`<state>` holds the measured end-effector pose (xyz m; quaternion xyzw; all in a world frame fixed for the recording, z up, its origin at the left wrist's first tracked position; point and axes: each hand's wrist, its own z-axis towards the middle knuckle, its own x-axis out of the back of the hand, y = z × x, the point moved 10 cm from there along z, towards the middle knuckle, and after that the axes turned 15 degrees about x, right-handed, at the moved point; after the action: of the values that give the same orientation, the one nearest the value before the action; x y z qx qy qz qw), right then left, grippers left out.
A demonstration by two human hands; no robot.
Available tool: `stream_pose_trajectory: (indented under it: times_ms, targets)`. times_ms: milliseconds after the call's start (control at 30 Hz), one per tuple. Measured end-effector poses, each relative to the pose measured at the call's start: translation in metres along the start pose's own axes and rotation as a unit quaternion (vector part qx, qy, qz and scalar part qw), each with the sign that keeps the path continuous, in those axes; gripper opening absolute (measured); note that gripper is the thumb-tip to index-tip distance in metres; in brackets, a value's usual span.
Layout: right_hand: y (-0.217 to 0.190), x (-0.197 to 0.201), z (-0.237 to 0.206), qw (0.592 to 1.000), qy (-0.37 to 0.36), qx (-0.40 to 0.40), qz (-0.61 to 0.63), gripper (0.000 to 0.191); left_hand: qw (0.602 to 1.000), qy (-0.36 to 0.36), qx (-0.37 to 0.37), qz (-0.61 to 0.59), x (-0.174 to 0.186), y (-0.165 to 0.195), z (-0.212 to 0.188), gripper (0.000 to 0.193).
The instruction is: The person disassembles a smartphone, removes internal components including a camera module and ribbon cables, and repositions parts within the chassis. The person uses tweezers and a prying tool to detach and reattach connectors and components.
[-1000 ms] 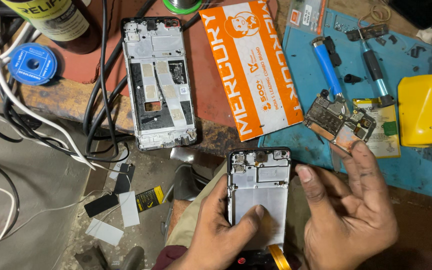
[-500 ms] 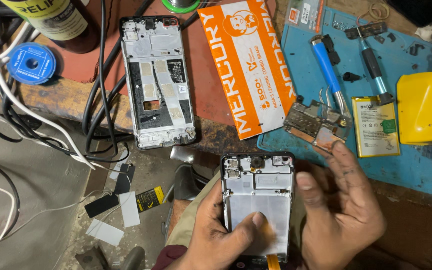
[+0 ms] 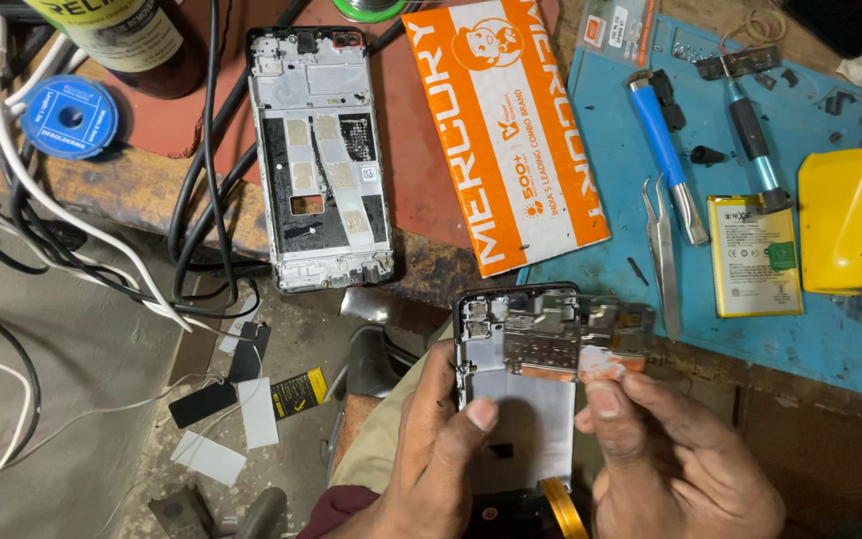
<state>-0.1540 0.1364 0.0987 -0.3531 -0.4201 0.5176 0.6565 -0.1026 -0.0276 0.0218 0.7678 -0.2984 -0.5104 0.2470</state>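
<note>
At six o'clock the left hand (image 3: 441,449) clasps the opened phone frame (image 3: 516,399) while the right hand (image 3: 670,459) pinches the circuit board (image 3: 561,339) onto its twelve o'clock end, seemingly mid-seating; it likely needs squaring up before the tweezers (image 3: 662,250) at one o'clock.

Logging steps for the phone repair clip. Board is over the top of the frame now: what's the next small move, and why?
Probably lower the circuit board flat into the top of the phone frame. The right hand pinches the board's right edge, and it overhangs the frame's right side, so it looks unseated. The left hand grips the frame with its thumb on the pale inner plate, steadying it.
</note>
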Motion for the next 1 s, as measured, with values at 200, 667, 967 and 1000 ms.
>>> stream_pose_trajectory:
  times_ms: [200, 667, 967, 1000]
  targets:
    - [0.002, -0.018, -0.004, 0.998, -0.024, 0.008, 0.052, 0.046, 0.997, 0.035, -0.039, 0.052, -0.001, 0.015, -0.001, 0.053]
    - [-0.006, -0.031, 0.004, 0.992, -0.100, 0.039, -0.073, 0.051, 0.983, 0.071, -0.081, 0.147, 0.004, 0.025, -0.005, 0.046]
    - [-0.004, -0.023, 0.002, 0.998, -0.053, 0.022, 0.020, 0.036, 0.982, 0.069, -0.085, 0.155, 0.005, 0.022, -0.005, 0.048]
    - [-0.002, -0.021, 0.001, 0.997, -0.037, 0.027, 0.054, 0.036, 0.982, 0.064, -0.092, 0.154, 0.004, 0.023, -0.005, 0.048]
